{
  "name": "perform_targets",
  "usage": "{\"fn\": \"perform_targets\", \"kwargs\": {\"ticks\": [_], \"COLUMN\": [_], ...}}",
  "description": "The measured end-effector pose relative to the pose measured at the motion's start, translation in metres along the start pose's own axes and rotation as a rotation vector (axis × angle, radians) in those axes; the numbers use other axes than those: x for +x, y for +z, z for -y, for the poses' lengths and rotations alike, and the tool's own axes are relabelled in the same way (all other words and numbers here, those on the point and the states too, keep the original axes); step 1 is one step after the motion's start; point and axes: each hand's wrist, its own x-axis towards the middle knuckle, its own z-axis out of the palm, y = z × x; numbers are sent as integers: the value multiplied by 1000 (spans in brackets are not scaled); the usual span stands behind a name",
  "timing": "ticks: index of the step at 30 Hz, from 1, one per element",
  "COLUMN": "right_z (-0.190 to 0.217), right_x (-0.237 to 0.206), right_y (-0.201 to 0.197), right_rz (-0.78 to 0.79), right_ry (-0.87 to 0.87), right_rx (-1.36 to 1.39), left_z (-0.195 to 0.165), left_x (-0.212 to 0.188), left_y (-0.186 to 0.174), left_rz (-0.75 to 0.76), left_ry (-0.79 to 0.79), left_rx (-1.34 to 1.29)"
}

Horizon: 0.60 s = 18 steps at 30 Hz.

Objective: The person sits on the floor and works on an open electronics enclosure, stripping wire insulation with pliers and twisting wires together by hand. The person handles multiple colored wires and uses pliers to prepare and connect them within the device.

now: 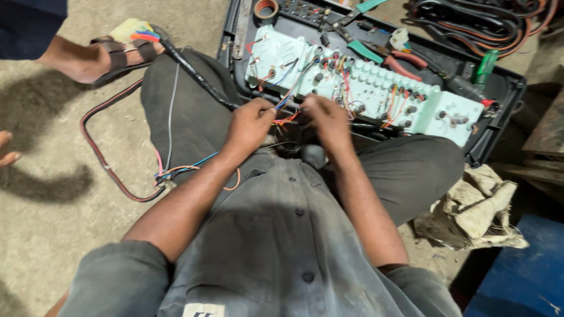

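i see the wires [286, 117] as a thin bunch of orange, red and blue strands, pinched between both hands just in front of the panel [376, 88]. they fan out short and tangled, their far ends running up onto the panel's near edge. the panel is a pale mint-green plastic piece, long and stepped, lying back side up and slanted from upper left to lower right across a black case [505, 88]. its surface is dotted with round sockets and small dark knobs, with more red, orange and blue leads looped over it. its near edge sits just above my lap, touching the wire bunch.
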Motion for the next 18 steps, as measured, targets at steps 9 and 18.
{"fn": "perform_targets", "kwargs": {"ticks": [9,18], "right_z": [68,68], "right_x": [80,123], "right_y": [-178,-163], "right_rz": [-310,141], "right_ry": [-443,-256], "right_rx": [-872,-949], "left_z": [-2,-2], "left_x": [7,4], "left_y": [-5,-27], "left_rz": [86,98], "left_ry": [-240,-347], "left_rx": [-357,-194]}}
